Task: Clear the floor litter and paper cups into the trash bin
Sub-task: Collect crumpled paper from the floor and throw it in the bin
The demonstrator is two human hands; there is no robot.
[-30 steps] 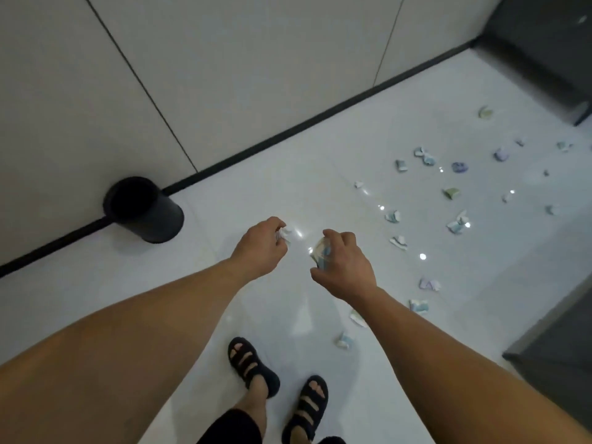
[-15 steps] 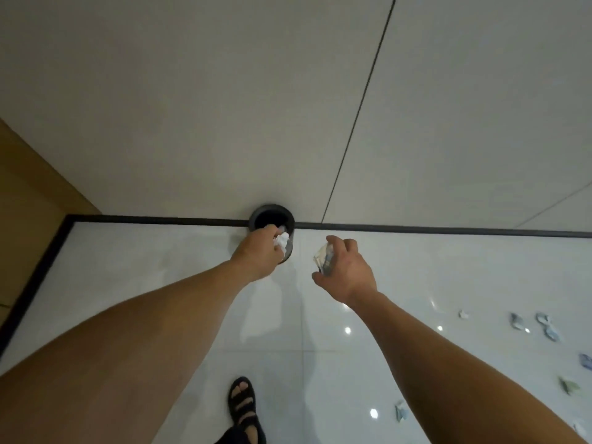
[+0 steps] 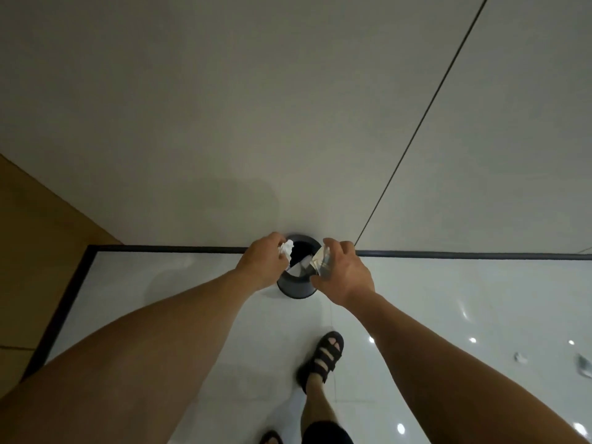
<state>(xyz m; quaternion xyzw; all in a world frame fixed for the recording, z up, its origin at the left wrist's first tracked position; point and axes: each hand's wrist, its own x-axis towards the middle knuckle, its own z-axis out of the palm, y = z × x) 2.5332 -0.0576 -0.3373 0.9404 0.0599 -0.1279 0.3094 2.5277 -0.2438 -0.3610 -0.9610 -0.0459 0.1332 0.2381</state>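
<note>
Left hand (image 3: 262, 264) is over the left rim of the trash bin (image 3: 296, 288), fingers curled, pinching a crumpled white paper wad (image 3: 286, 248) at the fingertips. Wad hangs above the left side of the bin opening.

Right hand (image 3: 346, 274) is over the bin's right rim, fingers and thumb curled round a crushed pale scrap (image 3: 320, 262). Can't tell if it's a cup or a wrapper. Scrap sits above the right side of the opening. The hands are close but not touching, with the bin mouth showing between them.

Bin: dark, round, upright, standing on the floor (image 3: 160, 283) right against the wall (image 3: 256, 123). White paper (image 3: 299, 265) is visible inside, toward the near side of the opening.

Black baseboard (image 3: 160, 249) runs off left and right from behind the bin. A dark seam (image 3: 416, 123) climbs the wall up and to the right of the bin. Tan panel (image 3: 38, 251) is well left of the bin, past the floor's black edge.

Person's foot in a black sandal (image 3: 325, 355) is on the floor on the near side of the bin, slightly right of it. Second sandal is nearer yet, mostly out of view.

Two litter scraps (image 3: 520, 357) (image 3: 584, 366) lie on the floor well to the right of the bin. Blurred, can't tell what they are. Floor is glossy white, with light spots reflected right of the bin.
</note>
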